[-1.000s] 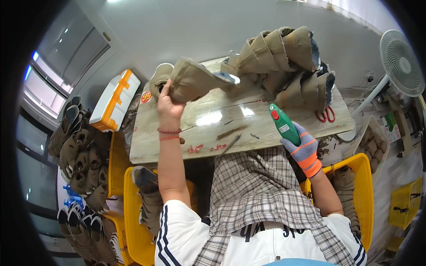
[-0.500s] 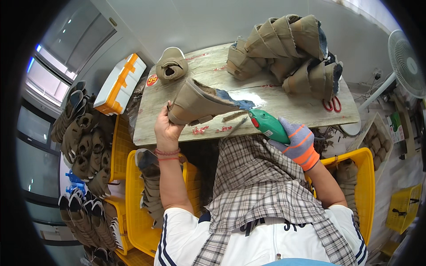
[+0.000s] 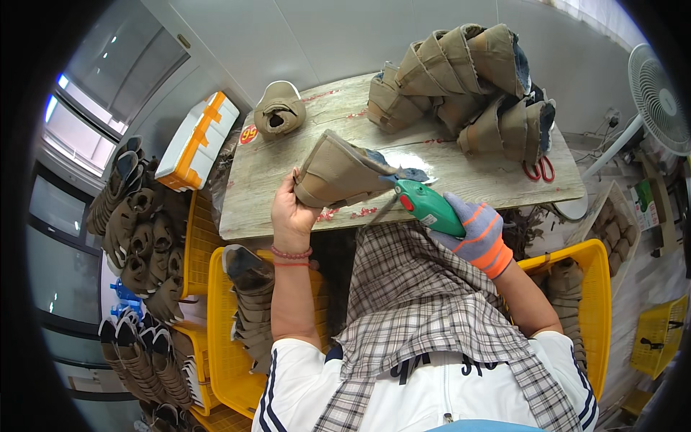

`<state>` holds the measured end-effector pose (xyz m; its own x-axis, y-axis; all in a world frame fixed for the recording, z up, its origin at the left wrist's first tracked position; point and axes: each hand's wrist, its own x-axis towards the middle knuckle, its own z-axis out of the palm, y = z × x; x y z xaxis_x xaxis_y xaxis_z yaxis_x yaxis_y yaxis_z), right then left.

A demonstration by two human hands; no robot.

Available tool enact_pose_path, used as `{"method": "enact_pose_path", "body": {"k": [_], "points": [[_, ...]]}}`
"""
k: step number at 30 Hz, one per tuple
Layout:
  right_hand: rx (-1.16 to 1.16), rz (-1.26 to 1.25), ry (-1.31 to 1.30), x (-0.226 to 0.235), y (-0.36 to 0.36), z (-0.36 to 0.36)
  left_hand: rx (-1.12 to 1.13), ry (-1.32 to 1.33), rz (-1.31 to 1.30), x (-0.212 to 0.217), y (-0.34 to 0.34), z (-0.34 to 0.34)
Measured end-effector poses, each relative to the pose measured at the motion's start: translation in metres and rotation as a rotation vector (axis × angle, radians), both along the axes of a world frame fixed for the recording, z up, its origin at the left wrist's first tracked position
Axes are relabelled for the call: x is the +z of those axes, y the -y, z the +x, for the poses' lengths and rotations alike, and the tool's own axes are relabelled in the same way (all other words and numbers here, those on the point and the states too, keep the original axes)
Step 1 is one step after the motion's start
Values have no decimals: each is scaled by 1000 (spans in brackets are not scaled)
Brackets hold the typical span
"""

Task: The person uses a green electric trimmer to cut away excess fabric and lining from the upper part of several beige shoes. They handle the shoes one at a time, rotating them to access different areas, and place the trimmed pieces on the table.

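Note:
My bare left hand [image 3: 292,214] is closed around the wide end of a tan shoe upper [image 3: 332,174], holding it just above the table's near edge. Its narrower end, with frayed blue lining, points right. In my right hand [image 3: 478,235], which wears a grey and orange glove, are green electric scissors [image 3: 433,209] with a red button. Their tip meets the blue edge of the upper; the blades are too small to make out. A plaid apron [image 3: 410,288] hangs below both hands.
Stacked tan uppers [image 3: 461,68] fill the table's back right, near red-handled scissors [image 3: 540,169]. A single upper [image 3: 279,111] stands at the back left. Yellow baskets [image 3: 224,345] of uppers flank me. A white-orange box [image 3: 198,144] is left; a fan [image 3: 658,93] stands right.
My left hand has shifted right with the upper. My right hand has drawn slightly left, so the electric scissors' tip sits further along the blue edge.

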<state>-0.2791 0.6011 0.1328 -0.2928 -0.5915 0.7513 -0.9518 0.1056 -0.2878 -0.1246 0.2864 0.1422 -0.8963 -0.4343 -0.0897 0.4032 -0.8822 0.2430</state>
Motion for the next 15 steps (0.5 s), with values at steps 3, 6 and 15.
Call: {"method": "enact_pose_path", "body": {"k": [3, 6, 15], "points": [[10, -26, 32, 4, 6, 2, 22, -21, -65, 19, -21, -4], [28, -13, 157, 7, 9, 4, 48, -109, -143, 22, -32, -6], [149, 65, 649, 27, 25, 7, 217, -36, -618, 17, -59, -6]]}}
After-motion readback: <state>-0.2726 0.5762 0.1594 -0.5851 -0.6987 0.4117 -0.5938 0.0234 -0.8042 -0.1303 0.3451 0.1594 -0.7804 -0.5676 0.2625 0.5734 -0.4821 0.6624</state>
